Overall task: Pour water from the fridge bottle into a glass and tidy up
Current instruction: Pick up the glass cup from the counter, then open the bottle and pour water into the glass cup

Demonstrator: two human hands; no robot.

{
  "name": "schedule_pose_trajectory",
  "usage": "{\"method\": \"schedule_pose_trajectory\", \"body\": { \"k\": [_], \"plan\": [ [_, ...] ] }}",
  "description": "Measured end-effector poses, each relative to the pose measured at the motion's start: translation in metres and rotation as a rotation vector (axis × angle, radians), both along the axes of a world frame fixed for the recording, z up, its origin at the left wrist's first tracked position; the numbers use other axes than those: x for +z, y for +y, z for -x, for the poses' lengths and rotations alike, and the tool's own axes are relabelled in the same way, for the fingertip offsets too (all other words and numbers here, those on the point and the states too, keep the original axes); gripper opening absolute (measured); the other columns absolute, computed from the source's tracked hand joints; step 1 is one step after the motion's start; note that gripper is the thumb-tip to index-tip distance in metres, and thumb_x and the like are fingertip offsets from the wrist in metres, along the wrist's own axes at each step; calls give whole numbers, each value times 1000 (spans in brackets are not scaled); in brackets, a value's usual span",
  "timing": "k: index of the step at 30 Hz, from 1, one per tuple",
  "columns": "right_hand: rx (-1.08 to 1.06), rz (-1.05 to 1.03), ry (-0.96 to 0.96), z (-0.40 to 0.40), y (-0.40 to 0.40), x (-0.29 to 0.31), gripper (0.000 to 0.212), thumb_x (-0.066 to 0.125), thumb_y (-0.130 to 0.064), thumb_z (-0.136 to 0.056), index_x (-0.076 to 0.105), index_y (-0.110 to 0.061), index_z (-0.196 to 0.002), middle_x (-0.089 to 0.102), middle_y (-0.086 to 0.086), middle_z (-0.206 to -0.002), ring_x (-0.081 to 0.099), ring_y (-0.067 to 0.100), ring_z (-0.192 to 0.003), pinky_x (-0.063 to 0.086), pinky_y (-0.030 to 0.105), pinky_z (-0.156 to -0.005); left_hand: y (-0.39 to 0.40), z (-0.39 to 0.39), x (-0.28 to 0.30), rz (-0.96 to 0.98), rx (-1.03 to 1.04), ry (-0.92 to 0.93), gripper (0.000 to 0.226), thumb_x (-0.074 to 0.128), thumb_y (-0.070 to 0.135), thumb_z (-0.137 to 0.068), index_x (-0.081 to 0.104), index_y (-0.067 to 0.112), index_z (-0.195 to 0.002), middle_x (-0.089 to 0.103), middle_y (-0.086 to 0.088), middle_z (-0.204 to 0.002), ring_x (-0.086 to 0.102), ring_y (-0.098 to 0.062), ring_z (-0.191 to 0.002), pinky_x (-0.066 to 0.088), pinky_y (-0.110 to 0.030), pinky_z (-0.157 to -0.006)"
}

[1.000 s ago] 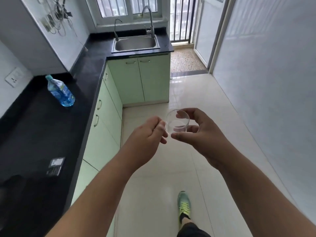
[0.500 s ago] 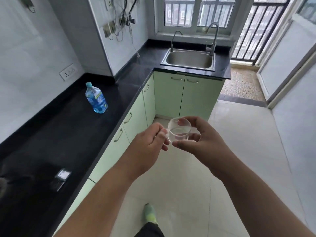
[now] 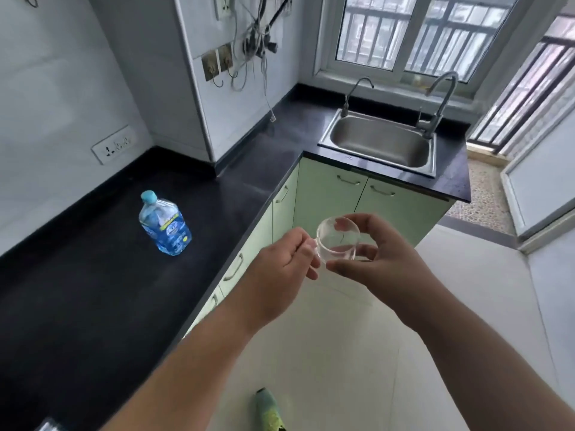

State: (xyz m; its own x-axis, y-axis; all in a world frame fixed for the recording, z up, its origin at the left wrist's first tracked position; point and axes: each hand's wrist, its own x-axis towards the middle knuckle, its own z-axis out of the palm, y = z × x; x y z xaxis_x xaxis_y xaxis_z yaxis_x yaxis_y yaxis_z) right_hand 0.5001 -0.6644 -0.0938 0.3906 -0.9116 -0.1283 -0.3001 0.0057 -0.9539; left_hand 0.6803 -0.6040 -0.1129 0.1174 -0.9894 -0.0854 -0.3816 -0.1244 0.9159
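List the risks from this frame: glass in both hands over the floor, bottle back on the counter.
1. The glass is held in the air above the tiled floor, off the countertop. The right hand wraps it and the left hand grips only at its side, so a slip could likely break it.
2. It seems to hold a little water, so tilting could spill it onto the tiles and make them slippery near the shoe.

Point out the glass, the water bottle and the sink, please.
glass [image 3: 337, 244]: head view, on its clear side wall.
water bottle [image 3: 168, 230]: head view, on its blue label.
sink [image 3: 378, 140]: head view, on its steel basin.
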Motion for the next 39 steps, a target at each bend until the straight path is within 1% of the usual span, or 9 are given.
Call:
{"method": "schedule_pose_trajectory", "body": {
  "k": [4,8,11,13,16,27,32,36,39],
  "plan": [
    [32,-18,-17,-40,-58,0,59,89,-6,-76,64,-38,-118,74,-17,-107,76,10,-90,60,26,-73,-51,-38,8,2,52,-34,30,40,38,-106,60,23,-89,75,7,-87,73,-10,-86,58,-52,-87],
    [170,-51,-12,-90,-109,-2,59,88,-3,-76,64,-38,-117,73,-20,-105,76,10,-91,63,31,-77,-78,-76,6,-22,182,-29,30,42,33,-108,60,19,-88,75,2,-86,73,-11,-83,59,-43,-82],
    [329,-45,5,-137,-149,-5,57,89,-5,-75,64,-37,-114,74,-13,-111,75,10,-94,63,30,-78,-95,-105,4,-50,364,21,30,44,28,-108,60,10,-90,75,-3,-86,70,-10,-78,58,-40,-78],
    [455,-49,22,-170,-169,-7,57,91,-8,-74,63,-37,-115,75,-12,-110,75,9,-95,62,27,-76,-99,-123,3,-67,492,34,31,44,31,-108,61,14,-89,75,-2,-88,72,-20,-89,59,-46,-86],
    [670,-9,61,-219,-194,-5,58,92,-17,-74,61,-42,-116,73,-16,-113,74,8,-97,64,30,-79,-99,-143,4,-75,709,74,31,43,33,-108,64,15,-93,76,1,-92,73,-12,-93,59,-42,-94],
    [1290,75,82,-349,-212,-29,61,92,-16,-73,61,-37,-121,68,-13,-118,72,9,-100,65,34,-80,-77,-168,-17,-74,1310,106,31,44,31,-109,68,22,-91,76,3,-91,73,-9,-90,58,-29,-87],
    [1243,467,281,-408,-219,-60,55,76,-28,-87,53,-34,-137,55,-6,-137,63,11,-104,55,29,-89,-50,-191,-38,-111,1459,151,31,46,25,-107,68,12,-90,77,1,-90,73,-11,-90,59,-34,-90],
    [1233,562,512,-448,-214,-80,62,69,-55,-90,49,-29,-143,53,-2,-134,63,15,-101,53,32,-86,-36,-215,-60,-160,1484,192,31,45,25,-106,69,9,-93,77,-2,-92,73,-14,-92,58,-30,-88],
    [1264,568,613,-467,-204,-94,63,68,-58,-89,50,-26,-141,51,4,-134,63,23,-106,55,35,-88,-29,-237,-81,-189,1480,249,31,44,23,-104,69,8,-93,77,-4,-94,73,-18,-96,59,-33,-90]
  ]
}}
